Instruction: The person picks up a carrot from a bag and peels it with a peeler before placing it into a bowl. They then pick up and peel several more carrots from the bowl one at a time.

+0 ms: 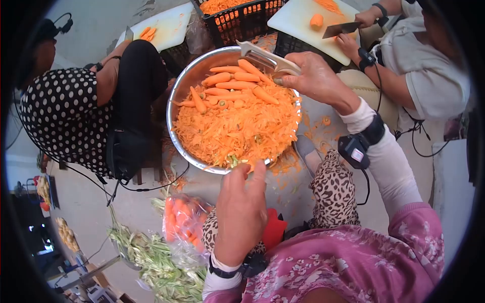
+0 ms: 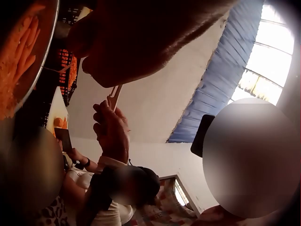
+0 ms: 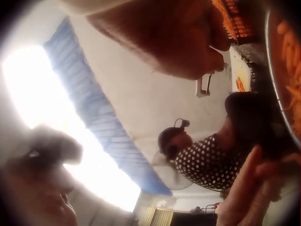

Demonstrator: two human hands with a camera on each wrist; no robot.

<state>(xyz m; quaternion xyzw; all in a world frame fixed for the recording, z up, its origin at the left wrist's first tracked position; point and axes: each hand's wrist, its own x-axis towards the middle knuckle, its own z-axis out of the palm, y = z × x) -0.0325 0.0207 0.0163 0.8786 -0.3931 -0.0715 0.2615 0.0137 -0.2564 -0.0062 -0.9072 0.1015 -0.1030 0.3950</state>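
Note:
A metal bowl (image 1: 172,126) holds orange shreds (image 1: 237,134) with several peeled carrots (image 1: 236,85) on top towards its far side. Above the bowl's far right rim, my right hand (image 1: 321,81) grips a pale peeler (image 1: 268,58); the same peeler (image 3: 203,87) shows below the right hand (image 3: 169,42) in the right wrist view. My left hand (image 1: 241,212) is at the near rim, fingers extended towards the bowl, nothing visible in it. It looms dark (image 2: 136,42) in the left wrist view.
Two people sit at cutting boards (image 1: 169,28), the one on the right with a knife (image 1: 341,30). A black crate (image 1: 242,22) of shreds stands between the boards. Bagged carrots (image 1: 184,219) and leafy greens (image 1: 161,257) lie at the near left. Peelings litter the floor.

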